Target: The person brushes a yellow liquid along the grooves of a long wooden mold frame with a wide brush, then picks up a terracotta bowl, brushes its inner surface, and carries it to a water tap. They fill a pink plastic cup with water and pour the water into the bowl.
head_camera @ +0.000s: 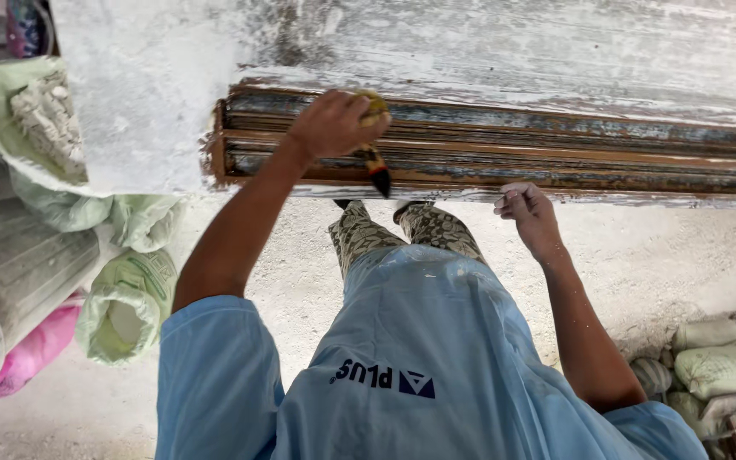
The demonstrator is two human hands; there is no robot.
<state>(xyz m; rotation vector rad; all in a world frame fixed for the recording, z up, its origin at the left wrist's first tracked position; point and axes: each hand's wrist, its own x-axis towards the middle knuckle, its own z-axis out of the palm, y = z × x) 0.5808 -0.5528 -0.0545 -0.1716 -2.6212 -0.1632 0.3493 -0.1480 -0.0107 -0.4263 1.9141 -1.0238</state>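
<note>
**Brush held against a ribbed moulding, free hand curled at its edge**

A long ribbed moulding, streaked rust-brown and blue-grey, is seen lying across a white, plaster-crusted bench. Near the moulding's left end, a paintbrush is gripped in the closed left hand. The yellow handle is wrapped by the fingers, and the dark bristles are pointed down over the moulding's lower ribs. The brush appears to be held short and steep so that the bristles can be pressed into the grooves.

At the moulding's lower edge, further along to the right, the right hand is kept loosely curled and nothing is held in it. Whether the edge is actually touched cannot be told. The hand seems to be placed there as a steadying support.

Below the moulding, patterned trousers and a light blue shirt are seen over a dusty floor. Well to the left of the moulding, green sacks, a grey pipe and a pink bag are piled. Pale filled sacks are stacked well below its right part.
</note>
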